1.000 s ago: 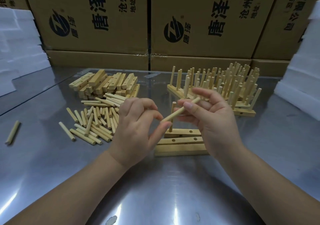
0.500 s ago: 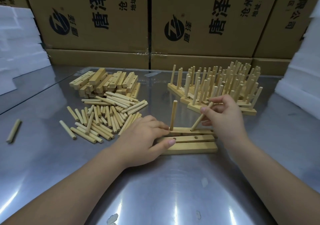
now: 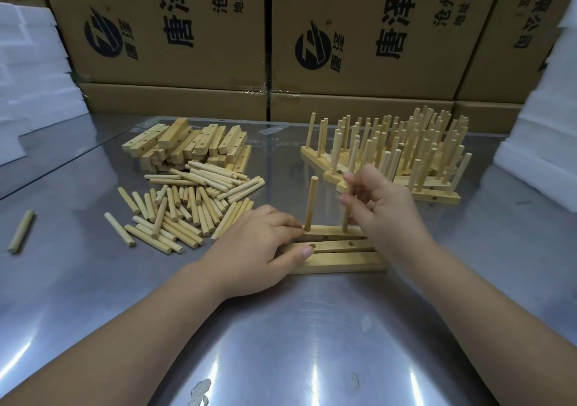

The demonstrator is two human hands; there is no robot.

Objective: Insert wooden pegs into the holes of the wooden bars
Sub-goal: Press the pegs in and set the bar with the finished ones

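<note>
Standing nearly upright at the right hole of the rear bar [image 3: 327, 233], in the centre of the frame, a peg [image 3: 346, 218] is pinched by the fingers of the right hand [image 3: 387, 215]. A second peg [image 3: 310, 202] is planted in the left hole. The bars' left ends are pressed by the left hand [image 3: 249, 249], its fingers straight and grasping nothing. Loose pegs [image 3: 187, 209] are heaped on the worktop [image 3: 281, 327] at centre left.

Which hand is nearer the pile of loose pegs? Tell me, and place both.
Left. The left hand presses the left end of the wooden bars, right beside the loose peg pile; the right hand pinches an upright peg farther right.
</note>
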